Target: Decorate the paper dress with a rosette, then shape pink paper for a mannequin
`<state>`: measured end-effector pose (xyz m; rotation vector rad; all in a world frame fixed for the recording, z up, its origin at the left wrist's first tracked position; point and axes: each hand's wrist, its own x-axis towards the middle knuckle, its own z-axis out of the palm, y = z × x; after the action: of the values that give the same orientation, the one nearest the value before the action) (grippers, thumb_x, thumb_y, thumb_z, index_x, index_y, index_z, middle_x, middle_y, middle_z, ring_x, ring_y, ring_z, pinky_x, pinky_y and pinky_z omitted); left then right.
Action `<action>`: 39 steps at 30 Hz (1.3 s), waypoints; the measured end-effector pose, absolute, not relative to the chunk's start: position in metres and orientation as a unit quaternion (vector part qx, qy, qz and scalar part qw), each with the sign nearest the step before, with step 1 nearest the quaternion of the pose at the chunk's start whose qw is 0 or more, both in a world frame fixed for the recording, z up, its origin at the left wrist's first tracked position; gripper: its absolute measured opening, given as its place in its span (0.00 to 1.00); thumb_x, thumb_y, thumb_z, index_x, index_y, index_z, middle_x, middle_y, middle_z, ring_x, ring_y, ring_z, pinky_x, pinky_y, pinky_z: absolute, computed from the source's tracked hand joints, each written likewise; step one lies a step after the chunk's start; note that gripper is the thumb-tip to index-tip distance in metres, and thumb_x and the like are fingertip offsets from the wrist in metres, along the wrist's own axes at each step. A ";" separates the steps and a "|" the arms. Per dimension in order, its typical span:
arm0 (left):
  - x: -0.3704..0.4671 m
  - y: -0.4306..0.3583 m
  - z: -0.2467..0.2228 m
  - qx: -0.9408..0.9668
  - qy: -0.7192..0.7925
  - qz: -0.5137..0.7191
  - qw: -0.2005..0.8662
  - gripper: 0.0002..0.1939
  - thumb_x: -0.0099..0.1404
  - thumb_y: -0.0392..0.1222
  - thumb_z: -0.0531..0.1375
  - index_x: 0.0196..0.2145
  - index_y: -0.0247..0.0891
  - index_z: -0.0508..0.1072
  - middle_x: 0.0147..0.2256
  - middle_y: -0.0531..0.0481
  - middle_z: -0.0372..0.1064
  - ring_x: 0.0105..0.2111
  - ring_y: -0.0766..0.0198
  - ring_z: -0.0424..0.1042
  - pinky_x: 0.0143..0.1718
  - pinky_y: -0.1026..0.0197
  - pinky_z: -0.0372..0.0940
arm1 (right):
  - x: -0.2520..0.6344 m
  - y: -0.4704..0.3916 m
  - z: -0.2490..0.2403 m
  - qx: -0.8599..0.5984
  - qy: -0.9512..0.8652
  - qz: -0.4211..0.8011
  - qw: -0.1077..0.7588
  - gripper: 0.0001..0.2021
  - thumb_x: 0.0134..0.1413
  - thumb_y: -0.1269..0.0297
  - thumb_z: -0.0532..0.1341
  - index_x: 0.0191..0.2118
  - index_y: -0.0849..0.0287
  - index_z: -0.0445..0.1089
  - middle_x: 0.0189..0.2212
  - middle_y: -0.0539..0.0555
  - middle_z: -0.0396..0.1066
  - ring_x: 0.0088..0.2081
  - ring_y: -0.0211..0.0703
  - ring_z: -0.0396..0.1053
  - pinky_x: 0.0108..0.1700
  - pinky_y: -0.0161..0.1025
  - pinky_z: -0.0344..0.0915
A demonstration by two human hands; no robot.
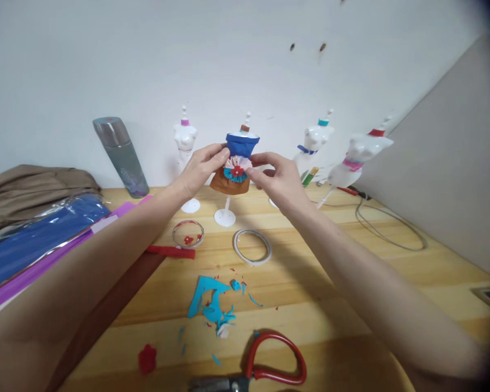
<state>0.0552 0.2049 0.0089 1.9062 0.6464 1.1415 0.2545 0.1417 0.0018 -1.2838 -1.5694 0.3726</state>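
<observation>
A small white mannequin on a round base (pixel 225 218) wears a blue top (pixel 242 145) and a brown skirt (pixel 229 184). At its waist is a pleated pink and blue rosette (pixel 231 164) with a red flower at the centre. My left hand (pixel 206 164) is closed on the dress's left side, thumb against the blue top by the rosette. From the right, my right hand (pixel 278 177) pinches the rosette's right edge between thumb and fingers.
More mannequins (pixel 185 136) stand behind on both sides. A bottle (pixel 124 158) and folded fabric (pixel 36 182) are at the left. Nearer lie tape rolls (pixel 236 251), blue scraps (pixel 196 298), a red strip (pixel 179 252), a red flower (pixel 147 359) and scissors (pixel 302 370). A cable (pixel 386 243) is at the right.
</observation>
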 end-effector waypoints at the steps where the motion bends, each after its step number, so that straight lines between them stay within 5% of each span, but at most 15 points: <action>1: 0.053 0.204 0.010 0.749 0.254 0.451 0.413 0.33 0.67 0.68 0.61 0.48 0.33 0.77 0.48 0.39 0.77 0.51 0.49 0.75 0.55 0.48 0.68 | 0.255 0.140 0.002 -0.534 -0.652 0.157 0.516 0.18 0.52 0.53 0.66 0.46 0.57 0.76 0.44 0.59 0.79 0.36 0.49 0.73 0.40 0.50 0.73; 6: 0.033 0.196 0.015 0.725 0.325 0.446 0.411 0.39 0.60 0.71 0.64 0.54 0.35 0.77 0.57 0.34 0.76 0.57 0.45 0.75 0.60 0.43 0.67 | 0.262 0.134 0.001 -0.532 -0.637 0.153 0.537 0.16 0.50 0.55 0.67 0.43 0.56 0.78 0.44 0.58 0.80 0.31 0.43 0.70 0.35 0.46 0.71; 14: -0.003 0.163 0.020 0.759 0.311 0.413 0.396 0.36 0.59 0.66 0.69 0.52 0.33 0.81 0.54 0.32 0.79 0.57 0.46 0.76 0.61 0.42 0.68 | 0.269 0.097 -0.006 -0.544 -0.626 0.228 0.511 0.10 0.44 0.57 0.66 0.32 0.57 0.76 0.23 0.50 0.71 0.25 0.41 0.65 0.31 0.43 0.63; 19: -0.005 0.151 0.007 0.757 0.344 0.379 0.407 0.23 0.57 0.59 0.70 0.36 0.33 0.82 0.38 0.39 0.82 0.40 0.56 0.80 0.47 0.52 0.73 | 0.248 0.069 -0.025 -0.542 -0.642 0.300 0.452 0.09 0.45 0.59 0.63 0.32 0.57 0.75 0.23 0.51 0.72 0.22 0.39 0.62 0.28 0.40 0.60; 24: -0.021 0.126 0.001 0.777 0.434 0.282 0.357 0.12 0.60 0.47 0.63 0.24 0.37 0.72 0.23 0.50 0.72 0.25 0.65 0.70 0.31 0.61 0.64 | 0.248 0.046 -0.044 -0.530 -0.653 0.343 0.417 0.11 0.50 0.55 0.61 0.33 0.57 0.75 0.17 0.47 0.66 0.20 0.39 0.59 0.26 0.38 0.57; 29: -0.038 0.084 0.014 0.841 0.444 0.237 0.198 0.19 0.65 0.48 0.57 0.19 0.41 0.59 0.18 0.55 0.57 0.21 0.67 0.57 0.27 0.60 0.49 | 0.250 0.033 -0.057 -0.538 -0.616 0.372 0.438 0.21 0.56 0.46 0.58 0.41 0.59 0.75 0.12 0.42 0.56 0.18 0.39 0.55 0.25 0.38 0.53; 33: -0.041 0.040 0.018 0.805 0.470 0.273 0.236 0.28 0.70 0.58 0.51 0.17 0.42 0.53 0.15 0.55 0.50 0.19 0.67 0.52 0.25 0.59 0.46 | 0.242 0.027 -0.063 -0.541 -0.615 0.384 0.426 0.25 0.56 0.43 0.55 0.43 0.61 0.74 0.12 0.42 0.57 0.16 0.38 0.51 0.23 0.37 0.50; 39: -0.038 -0.017 0.015 0.865 0.393 0.215 0.226 0.26 0.69 0.56 0.47 0.17 0.41 0.56 0.18 0.52 0.56 0.21 0.65 0.52 0.26 0.59 0.49 | 0.235 0.014 -0.070 -0.540 -0.623 0.380 0.420 0.22 0.50 0.44 0.60 0.35 0.60 0.76 0.15 0.44 0.59 0.19 0.37 0.53 0.23 0.36 0.50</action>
<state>-0.0379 -0.0175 0.0150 2.3837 1.0847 0.5922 0.2347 0.0141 -0.0702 -1.3531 -1.5609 0.9535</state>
